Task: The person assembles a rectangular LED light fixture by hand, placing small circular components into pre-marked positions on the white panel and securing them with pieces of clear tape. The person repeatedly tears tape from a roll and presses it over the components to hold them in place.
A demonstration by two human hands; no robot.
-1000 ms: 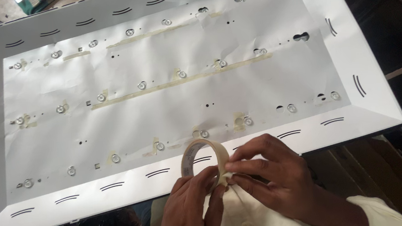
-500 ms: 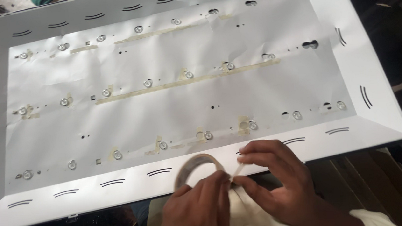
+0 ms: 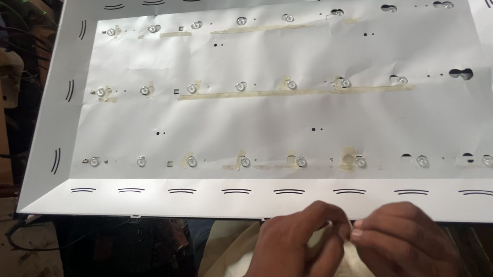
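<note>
Hands [image 3: 351,242] pinch tape; orientation hidden.

My left hand [image 3: 295,250] comes up from the bottom edge with its back toward me, knuckles raised and fingers curled inward, thumb and forefinger drawn together at the tip. My right hand [image 3: 404,240] lies just beside it, also back-up, its fingers bent and reaching leftward so that the pale nail of one fingertip [image 3: 357,234] nearly meets my left fingertips. The two hands pinch toward one another at that meeting point, close to my body, with only the wrists showing below and the forearms cut off by the edge of the view.
</note>
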